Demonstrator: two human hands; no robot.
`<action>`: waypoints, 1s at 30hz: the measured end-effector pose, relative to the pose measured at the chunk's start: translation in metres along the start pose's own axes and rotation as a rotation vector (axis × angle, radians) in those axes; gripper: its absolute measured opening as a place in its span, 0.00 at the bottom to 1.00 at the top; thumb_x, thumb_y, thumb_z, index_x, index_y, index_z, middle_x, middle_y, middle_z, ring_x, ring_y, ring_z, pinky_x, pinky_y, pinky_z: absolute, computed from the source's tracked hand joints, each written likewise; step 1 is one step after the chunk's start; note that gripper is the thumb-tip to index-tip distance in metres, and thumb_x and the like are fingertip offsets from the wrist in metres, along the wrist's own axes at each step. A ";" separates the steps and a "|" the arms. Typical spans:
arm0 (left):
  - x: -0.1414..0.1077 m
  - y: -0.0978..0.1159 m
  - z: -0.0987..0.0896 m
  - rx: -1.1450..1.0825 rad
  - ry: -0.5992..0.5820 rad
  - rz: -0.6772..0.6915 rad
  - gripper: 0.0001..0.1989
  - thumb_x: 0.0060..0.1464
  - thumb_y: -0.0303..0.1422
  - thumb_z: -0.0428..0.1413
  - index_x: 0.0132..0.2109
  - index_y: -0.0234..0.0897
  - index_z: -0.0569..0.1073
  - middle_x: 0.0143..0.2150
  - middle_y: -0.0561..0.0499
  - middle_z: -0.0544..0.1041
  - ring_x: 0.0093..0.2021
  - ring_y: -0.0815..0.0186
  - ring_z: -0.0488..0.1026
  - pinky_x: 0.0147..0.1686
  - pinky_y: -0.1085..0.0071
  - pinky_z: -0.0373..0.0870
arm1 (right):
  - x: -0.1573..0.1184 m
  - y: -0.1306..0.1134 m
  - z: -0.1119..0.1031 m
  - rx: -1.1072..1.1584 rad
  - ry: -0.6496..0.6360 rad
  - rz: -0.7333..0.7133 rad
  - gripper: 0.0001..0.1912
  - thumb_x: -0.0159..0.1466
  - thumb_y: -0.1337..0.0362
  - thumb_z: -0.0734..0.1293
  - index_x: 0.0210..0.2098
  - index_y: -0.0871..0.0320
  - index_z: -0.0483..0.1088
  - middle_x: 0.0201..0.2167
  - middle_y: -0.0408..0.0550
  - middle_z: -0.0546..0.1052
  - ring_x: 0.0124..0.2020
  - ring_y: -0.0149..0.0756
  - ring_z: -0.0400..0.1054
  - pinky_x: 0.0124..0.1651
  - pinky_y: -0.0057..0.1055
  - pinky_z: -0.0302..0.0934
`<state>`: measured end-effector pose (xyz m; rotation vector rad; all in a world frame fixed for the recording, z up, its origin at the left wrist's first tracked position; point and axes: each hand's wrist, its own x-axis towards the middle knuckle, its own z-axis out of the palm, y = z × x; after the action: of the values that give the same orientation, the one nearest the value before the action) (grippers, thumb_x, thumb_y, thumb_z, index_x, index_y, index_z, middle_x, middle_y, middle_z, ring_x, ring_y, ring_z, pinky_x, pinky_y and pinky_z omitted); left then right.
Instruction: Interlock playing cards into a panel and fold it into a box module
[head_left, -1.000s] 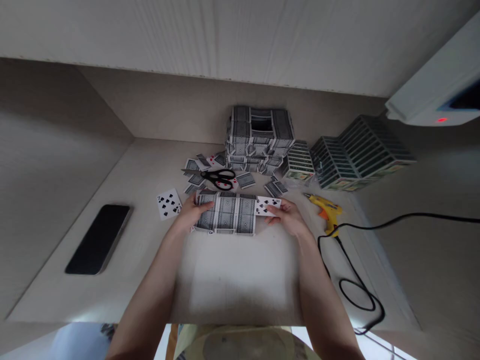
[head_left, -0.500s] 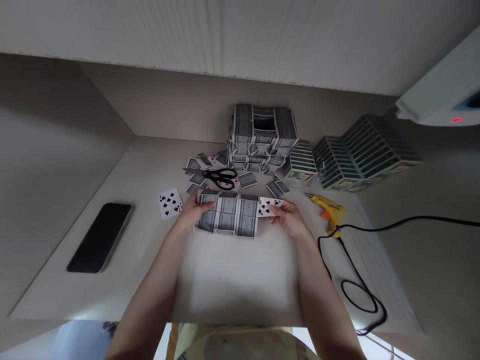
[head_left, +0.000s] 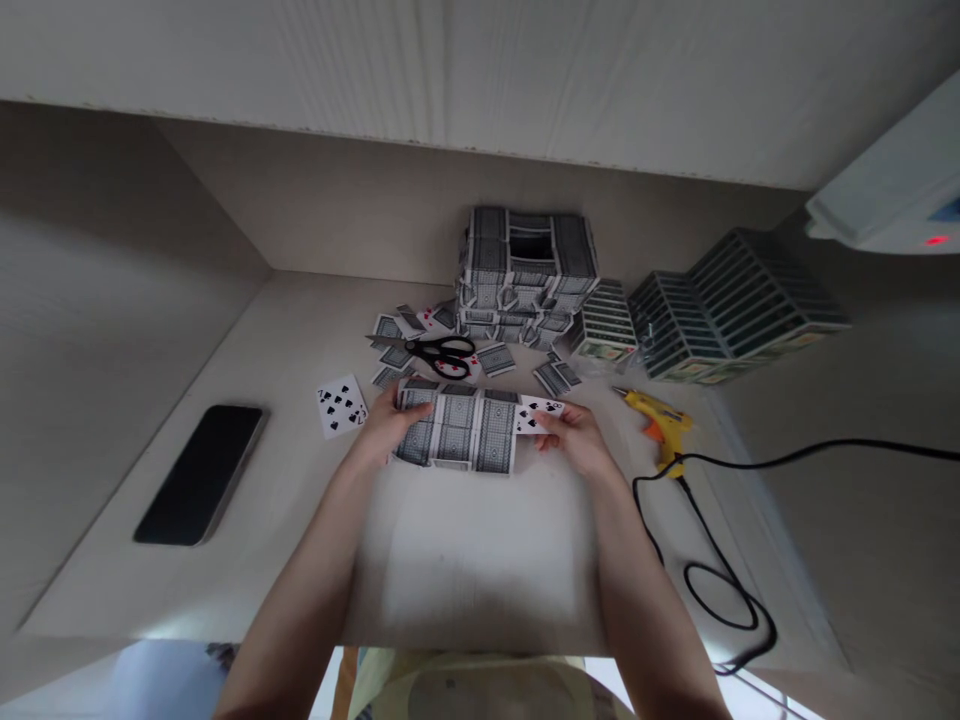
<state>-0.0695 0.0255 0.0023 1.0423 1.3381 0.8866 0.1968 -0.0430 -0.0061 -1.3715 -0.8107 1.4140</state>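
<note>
My left hand (head_left: 388, 428) grips the left end of a panel of joined playing cards (head_left: 459, 432), its grey patterned backs facing up and the thumb lying on top. At the panel's right end, my right hand (head_left: 579, 438) pinches a spade playing card (head_left: 531, 414), face up, whose left edge meets the panel; I cannot tell whether it is tucked under or only touching. Just beyond the panel lie black-handled scissors (head_left: 442, 352) on scattered cut card pieces (head_left: 495, 359). To the left of my left hand rests a loose seven of spades (head_left: 341, 406), face up.
A structure built of cards (head_left: 491, 265) stands against the back wall. Right of it are stacked card packs (head_left: 604, 325) and larger pack rows (head_left: 750, 300). A yellow glue gun (head_left: 664, 425) with a black cable (head_left: 720, 570) lies at right, a phone (head_left: 201, 475) at left.
Both hands keep their grip on the panel and the spade card, almost unmoved. The view has shifted very slightly.
</note>
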 end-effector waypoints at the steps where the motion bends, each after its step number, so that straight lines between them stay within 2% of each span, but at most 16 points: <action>1: 0.000 0.000 0.000 0.004 0.004 0.002 0.24 0.33 0.33 0.64 0.42 0.35 0.72 0.37 0.49 0.76 0.36 0.61 0.73 0.37 0.67 0.68 | 0.000 0.000 0.000 -0.010 0.001 -0.002 0.18 0.45 0.53 0.74 0.27 0.61 0.71 0.20 0.44 0.76 0.14 0.29 0.65 0.17 0.27 0.62; 5: 0.000 0.000 0.001 0.021 0.005 0.008 0.24 0.34 0.33 0.63 0.44 0.36 0.71 0.37 0.49 0.76 0.38 0.60 0.73 0.38 0.67 0.68 | -0.001 0.001 0.002 -0.062 0.011 -0.022 0.18 0.46 0.52 0.73 0.26 0.61 0.70 0.16 0.43 0.74 0.14 0.30 0.65 0.17 0.27 0.61; 12: -0.002 0.003 0.002 0.042 -0.008 0.006 0.23 0.35 0.33 0.63 0.42 0.36 0.71 0.38 0.49 0.76 0.38 0.60 0.73 0.37 0.67 0.68 | 0.000 0.003 0.010 -0.148 0.036 -0.031 0.19 0.48 0.49 0.71 0.24 0.59 0.67 0.18 0.45 0.75 0.13 0.30 0.64 0.16 0.28 0.60; 20: -0.001 0.003 0.002 0.057 -0.016 -0.005 0.21 0.36 0.32 0.61 0.42 0.37 0.71 0.36 0.50 0.76 0.35 0.62 0.73 0.35 0.68 0.67 | -0.001 0.010 0.016 -0.253 0.035 -0.076 0.18 0.53 0.47 0.66 0.24 0.54 0.59 0.11 0.37 0.68 0.09 0.27 0.55 0.11 0.25 0.47; 24: 0.001 0.000 0.001 0.062 -0.012 0.005 0.22 0.36 0.32 0.61 0.43 0.37 0.71 0.36 0.50 0.75 0.36 0.61 0.73 0.36 0.67 0.67 | -0.003 0.008 0.020 -0.317 0.027 -0.092 0.18 0.55 0.47 0.64 0.26 0.54 0.58 0.11 0.35 0.65 0.09 0.27 0.55 0.11 0.25 0.47; 27: 0.001 0.000 0.002 0.057 -0.007 0.004 0.22 0.36 0.32 0.61 0.43 0.37 0.70 0.37 0.50 0.76 0.37 0.60 0.73 0.37 0.67 0.67 | -0.005 0.005 0.025 -0.279 0.000 -0.108 0.19 0.56 0.45 0.62 0.29 0.54 0.56 0.13 0.34 0.65 0.10 0.27 0.56 0.12 0.24 0.50; 30: 0.001 0.000 0.002 0.062 -0.011 0.007 0.22 0.37 0.33 0.61 0.44 0.37 0.70 0.37 0.50 0.76 0.37 0.61 0.72 0.37 0.67 0.67 | -0.007 0.003 0.027 -0.290 0.006 -0.115 0.20 0.54 0.46 0.66 0.32 0.53 0.56 0.14 0.32 0.65 0.11 0.27 0.57 0.13 0.24 0.51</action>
<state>-0.0677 0.0260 0.0015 1.0994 1.3606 0.8479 0.1689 -0.0465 -0.0028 -1.5183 -1.1061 1.2370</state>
